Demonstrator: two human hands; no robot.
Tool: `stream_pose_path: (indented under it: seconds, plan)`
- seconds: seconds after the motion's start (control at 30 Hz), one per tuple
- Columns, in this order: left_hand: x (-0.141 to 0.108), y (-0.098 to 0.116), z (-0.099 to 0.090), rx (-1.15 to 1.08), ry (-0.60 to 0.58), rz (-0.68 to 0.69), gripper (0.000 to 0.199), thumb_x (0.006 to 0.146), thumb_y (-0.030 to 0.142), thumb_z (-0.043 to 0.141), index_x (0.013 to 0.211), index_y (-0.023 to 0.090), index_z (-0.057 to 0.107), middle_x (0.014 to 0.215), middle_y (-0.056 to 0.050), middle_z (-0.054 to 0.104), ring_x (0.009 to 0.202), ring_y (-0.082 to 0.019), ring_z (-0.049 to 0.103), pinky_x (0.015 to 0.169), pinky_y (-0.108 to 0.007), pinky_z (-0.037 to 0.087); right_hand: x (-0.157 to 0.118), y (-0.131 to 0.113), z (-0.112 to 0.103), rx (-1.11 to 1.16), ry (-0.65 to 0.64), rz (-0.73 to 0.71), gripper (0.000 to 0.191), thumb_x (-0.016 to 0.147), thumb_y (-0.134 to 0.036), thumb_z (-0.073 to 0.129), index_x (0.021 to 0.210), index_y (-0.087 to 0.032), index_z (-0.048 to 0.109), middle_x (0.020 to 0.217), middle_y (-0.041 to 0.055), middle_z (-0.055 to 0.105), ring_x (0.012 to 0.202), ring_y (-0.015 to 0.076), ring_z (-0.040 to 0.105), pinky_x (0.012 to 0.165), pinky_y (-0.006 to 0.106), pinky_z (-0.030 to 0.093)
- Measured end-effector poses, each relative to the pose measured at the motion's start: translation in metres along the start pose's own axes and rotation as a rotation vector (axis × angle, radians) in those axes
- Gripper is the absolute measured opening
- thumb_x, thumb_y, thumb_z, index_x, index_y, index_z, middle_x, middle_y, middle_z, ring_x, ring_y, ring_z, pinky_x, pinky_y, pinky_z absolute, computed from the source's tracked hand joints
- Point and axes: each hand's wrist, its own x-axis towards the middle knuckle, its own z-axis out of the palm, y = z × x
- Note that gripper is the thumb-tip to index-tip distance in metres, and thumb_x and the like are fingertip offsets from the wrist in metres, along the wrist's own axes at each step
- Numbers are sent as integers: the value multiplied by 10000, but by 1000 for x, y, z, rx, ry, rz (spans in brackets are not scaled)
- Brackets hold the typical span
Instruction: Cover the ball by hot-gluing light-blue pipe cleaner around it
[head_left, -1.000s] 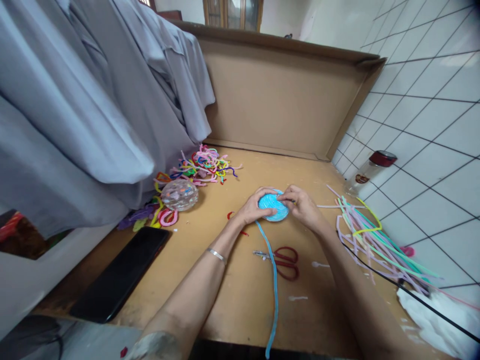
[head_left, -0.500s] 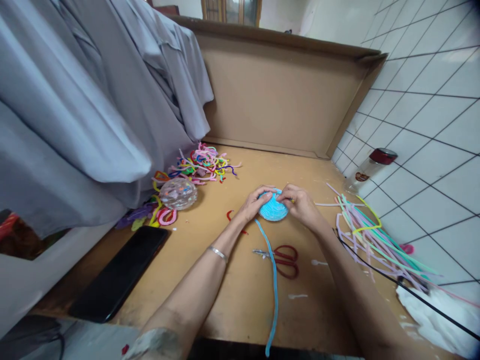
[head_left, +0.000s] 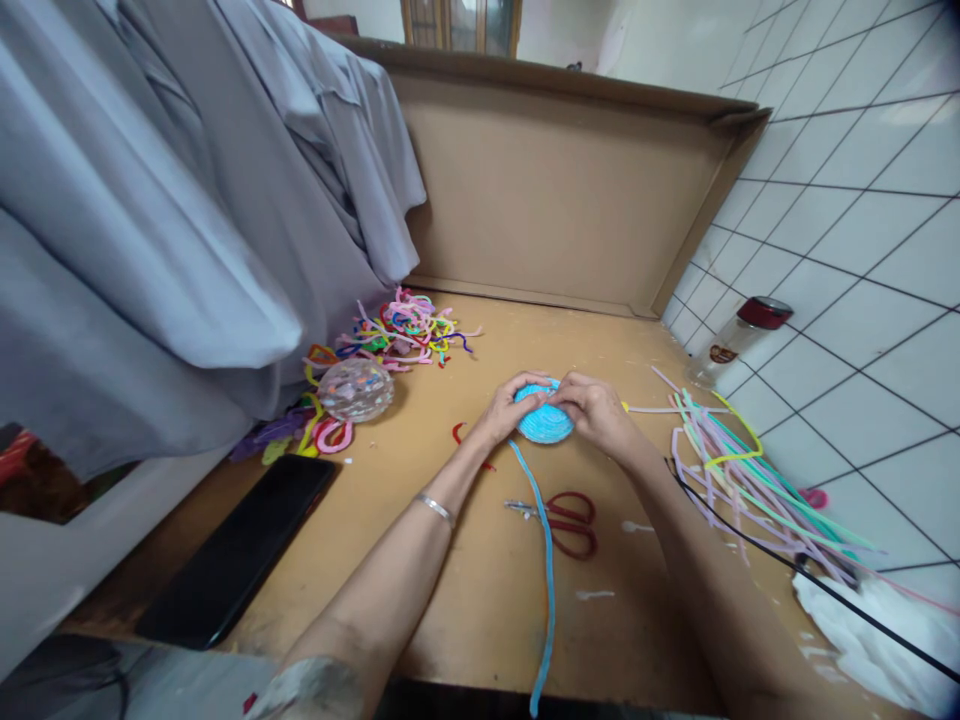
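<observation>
Hands grip round, ridged blue coil

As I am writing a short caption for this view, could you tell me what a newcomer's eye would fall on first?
Probably the bright blue coiled disc near the middle, held between the left hand and the right hand. Next might come the tangle of many-coloured fuzzy stems at the back left, beside the grey cloth, and the red-handled scissors lying under the long blue strand.
</observation>
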Motion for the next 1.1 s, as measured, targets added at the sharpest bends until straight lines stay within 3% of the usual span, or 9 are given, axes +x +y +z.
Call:
stream_pose_path:
  seconds: [0.07,0.13,0.27,0.47,0.77,1.1]
  plan:
    - [0,0,0,-5,7,-11,314,732,350,654,977,154,667,1222,-119,641,1178,-263,570,1011,-402,429,0,-2,-3,51,-20,19,283,840,-142,483,930,-208,743,853,79,647,812,190,594,736,316,463]
    - [1,0,1,-1,15,-25,306,722,322,647,974,150,670,1227,-121,641,1161,-267,581,996,-405,443,0,-4,-7,24,40,69,321,846,-148,462,1020,-207,725,918,90,649,863,207,585,771,343,457]
    - [1,1,2,4,33,-39,294,725,283,620,982,151,669,1237,-117,642,1159,-255,587,1008,-401,438,-1,-12,-11,-286,183,224,371,842,-98,409,1001,-194,731,1101,140,627,1052,278,513,864,439,370]
    - [1,-1,2,-11,49,-32,292,724,261,603,985,144,662,1233,-119,644,1163,-246,584,1007,-387,431,-1,-19,-5,-372,-17,274,383,820,-62,428,945,-227,750,1191,129,618,1123,304,479,869,472,334]
    - [0,0,2,-26,80,-68,310,708,278,613,986,149,663,1240,-116,639,1155,-260,585,994,-388,445,-5,6,0,-194,7,240,442,851,-84,399,1131,-252,696,1206,101,620,1108,250,520,918,441,415]
    - [1,1,0,-3,58,-69,329,712,289,592,1012,160,635,1124,-73,677,1031,-219,615,899,-320,481,-1,-8,2,-259,-10,222,453,866,-77,414,1137,-310,692,1266,94,594,1181,282,485,919,471,378]
